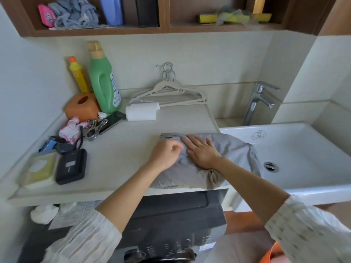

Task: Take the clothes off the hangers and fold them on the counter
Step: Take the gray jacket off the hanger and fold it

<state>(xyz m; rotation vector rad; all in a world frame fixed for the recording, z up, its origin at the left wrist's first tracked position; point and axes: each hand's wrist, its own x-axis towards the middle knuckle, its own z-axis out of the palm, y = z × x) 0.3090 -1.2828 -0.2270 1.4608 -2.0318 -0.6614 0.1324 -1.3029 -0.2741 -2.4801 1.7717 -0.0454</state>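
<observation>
Head view: a grey garment (pixel 205 160) lies on the counter (pixel 123 149), at its right end beside the sink (pixel 296 141), with one rounded side drooping over the sink's rim. It is bunched into a rough packet rather than a flat fold, so the folding looks partly done. Empty hangers (pixel 169 92) lean stacked against the back wall, out of the way, which suggests the clothes are already off them.

The right hand (pixel 202 151) lies flat on the garment, fingers straight and spread, palm down. It seems to be pinning the cloth so the fold holds. The left hand (pixel 166 153) sits at the garment's left edge with fingers curled in. It appears to pinch a bit of cloth there, probably to draw the edge across, though the grip itself is hidden under the knuckles.

Bottles (pixel 104 78), a tissue roll (pixel 142 111) and small clutter crowd the counter's left, leaving the right end free for folding.
</observation>
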